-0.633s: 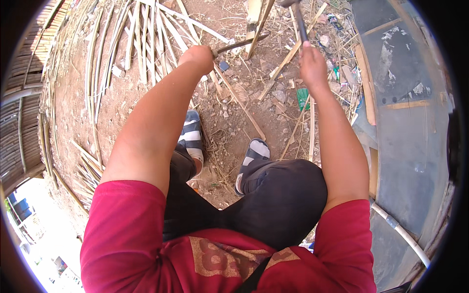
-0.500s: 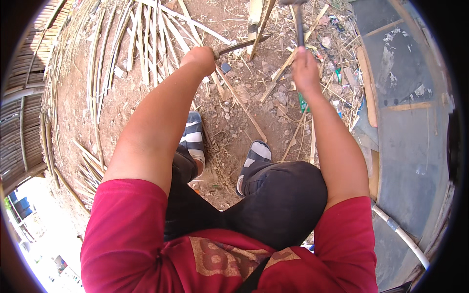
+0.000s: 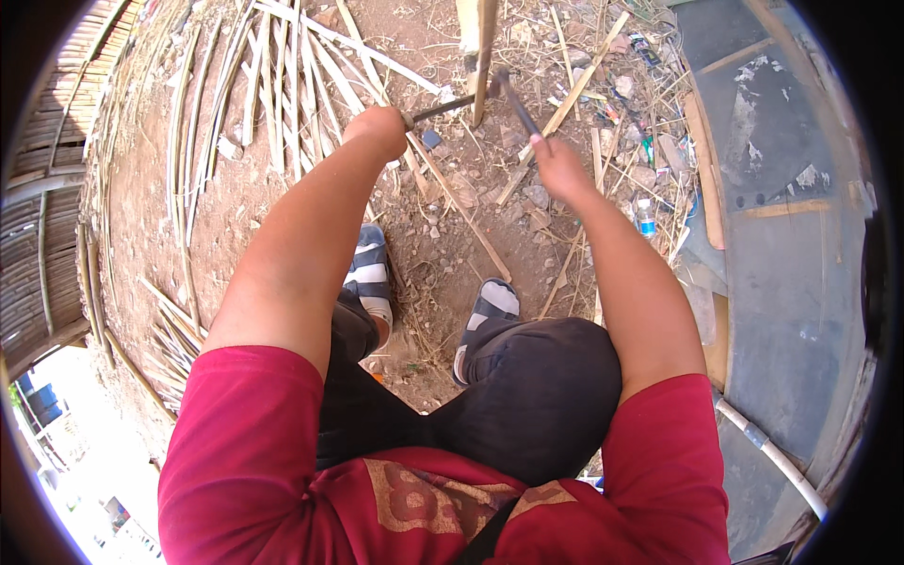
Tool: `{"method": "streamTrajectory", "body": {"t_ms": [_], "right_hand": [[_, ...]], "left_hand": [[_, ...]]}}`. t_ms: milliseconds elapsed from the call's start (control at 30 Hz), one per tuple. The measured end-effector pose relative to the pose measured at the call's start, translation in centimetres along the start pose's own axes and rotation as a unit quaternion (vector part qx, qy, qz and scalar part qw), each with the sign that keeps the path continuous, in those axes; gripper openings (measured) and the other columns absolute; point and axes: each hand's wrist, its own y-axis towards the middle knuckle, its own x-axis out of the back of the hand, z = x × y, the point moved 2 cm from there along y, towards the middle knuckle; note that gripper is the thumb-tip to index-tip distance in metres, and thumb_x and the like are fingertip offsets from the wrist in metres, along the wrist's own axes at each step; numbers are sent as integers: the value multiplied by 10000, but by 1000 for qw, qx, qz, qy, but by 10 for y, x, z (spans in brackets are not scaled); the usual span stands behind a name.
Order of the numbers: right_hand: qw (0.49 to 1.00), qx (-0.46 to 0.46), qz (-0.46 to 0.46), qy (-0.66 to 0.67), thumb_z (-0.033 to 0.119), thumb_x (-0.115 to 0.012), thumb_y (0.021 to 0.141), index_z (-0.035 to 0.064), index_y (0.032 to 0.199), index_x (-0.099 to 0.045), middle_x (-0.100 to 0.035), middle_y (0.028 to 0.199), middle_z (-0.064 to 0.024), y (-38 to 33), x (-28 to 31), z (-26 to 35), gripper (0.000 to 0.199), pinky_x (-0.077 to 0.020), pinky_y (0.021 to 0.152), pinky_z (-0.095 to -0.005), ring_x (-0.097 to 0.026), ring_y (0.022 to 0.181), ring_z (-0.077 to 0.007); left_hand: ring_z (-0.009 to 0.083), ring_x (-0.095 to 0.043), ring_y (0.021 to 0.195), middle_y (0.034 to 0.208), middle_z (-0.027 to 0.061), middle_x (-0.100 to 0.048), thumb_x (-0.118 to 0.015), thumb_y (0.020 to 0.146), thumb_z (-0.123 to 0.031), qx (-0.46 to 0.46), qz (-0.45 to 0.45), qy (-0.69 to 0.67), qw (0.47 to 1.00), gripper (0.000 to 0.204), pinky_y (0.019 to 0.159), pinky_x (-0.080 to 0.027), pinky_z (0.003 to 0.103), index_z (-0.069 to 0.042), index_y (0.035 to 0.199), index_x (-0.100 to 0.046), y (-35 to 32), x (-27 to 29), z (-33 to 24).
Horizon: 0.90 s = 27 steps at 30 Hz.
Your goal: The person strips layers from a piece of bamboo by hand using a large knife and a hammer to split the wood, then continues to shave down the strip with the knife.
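My left hand [image 3: 379, 132] is closed around the handle of a long dark-bladed knife [image 3: 447, 108], its blade pointing to the right. The blade reaches the lower part of an upright bamboo piece [image 3: 485, 52] at the top of the view. In my right hand [image 3: 563, 171] is a hammer [image 3: 520, 108], gripped by its dark handle. The hammer's head is slightly blurred, close to the blade's far end beside the bamboo; whether they touch I cannot tell.
Long split bamboo strips [image 3: 282, 89] lie fanned out on the dirt at the left. Sticks, stones and litter, with a clear plastic bottle [image 3: 645, 218], cover the ground at the right. A grey panel [image 3: 782, 282] borders the right side. My sandalled feet are below my hands.
The hammer has come down and to the left, from raised at the upper right to the knife's blade end. The bamboo now stands more upright, and the knife has shifted slightly left and down.
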Motion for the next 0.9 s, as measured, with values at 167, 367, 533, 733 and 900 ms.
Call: {"method": "streamTrajectory", "body": {"t_ms": [167,367,533,733,900], "right_hand": [[1000,-16,7,17,505,-380,1087,5,920,-649,-672,866,-196,2,13,-15,592,-495,795,-478,-649,820,-334],[984,3,-58,171,492,-402,1089,15,935,-621,-625,777,-107,7,26,26,547,-482,688,-426,-610,715,-252],[995,41,-3,-93,506,-414,1080,0,902,-635,-666,800,-158,16,-19,-30,581,-483,685,-454,-653,735,-289],[986,-7,-63,154,497,-407,1081,-13,929,-637,-671,794,-156,13,25,21,580,-484,694,-455,-661,755,-299],[994,51,-27,-90,489,-396,1086,-25,933,-619,-643,790,-149,16,-30,-9,580,-488,715,-461,-643,761,-307]], "left_hand": [[359,-728,1023,1092,209,-745,-602,968,-213,13,-5,-4,1000,278,895,-584,445,-38,1137,-737,-4,3,3],[362,-729,1020,1090,206,-745,-577,985,-231,-8,1,4,1000,293,889,-589,456,-38,1133,-742,-2,4,-1],[337,-735,1022,1069,179,-751,-575,972,-183,4,-1,10,1000,294,880,-599,438,-92,1201,-735,-8,2,-3],[326,-745,992,1066,158,-753,-575,978,-189,9,26,34,999,312,856,-614,443,-173,1252,-724,1,-5,1],[322,-731,1067,1178,126,-746,-632,903,-143,18,51,41,998,332,907,-599,409,-164,1214,-746,-6,-1,-8]]}}
